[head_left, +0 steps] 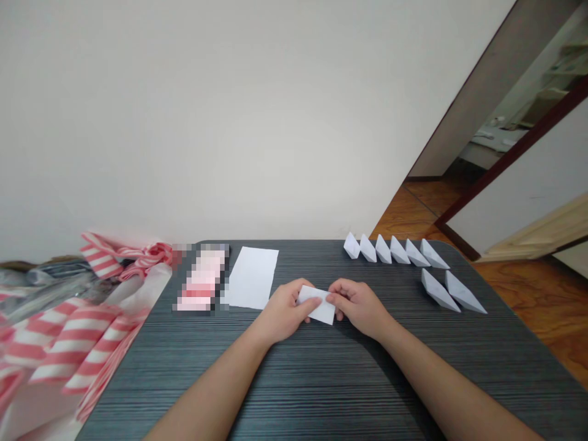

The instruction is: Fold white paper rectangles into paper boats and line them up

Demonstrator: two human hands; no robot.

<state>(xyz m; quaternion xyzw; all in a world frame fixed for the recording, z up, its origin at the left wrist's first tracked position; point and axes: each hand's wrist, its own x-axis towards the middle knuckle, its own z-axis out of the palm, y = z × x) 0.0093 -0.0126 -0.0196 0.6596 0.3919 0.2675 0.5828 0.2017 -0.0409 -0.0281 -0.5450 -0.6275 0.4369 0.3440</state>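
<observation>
Between my two hands is a small folded piece of white paper (325, 311), held just above the dark table (294, 380). My left hand (285, 311) pinches its left side, thumb on top and fingers behind. On the right side, my right hand (361, 305) grips the upper corner, also with the thumb in front. Both hands are closed on the paper. To the left of my left hand lies a flat white sheet of paper (252, 278). Several folded paper boats (383, 249) stand in a row at the back right, with two more paper boats (452, 291) in front of them.
A phone-like object with a blurred screen (202, 278) lies left of the sheet. Red-and-white striped cloth (73, 337) is heaped beyond the table's left edge. Behind the table rises a pale wall (257, 122). A wooden floor (542, 300) and a doorway show at right.
</observation>
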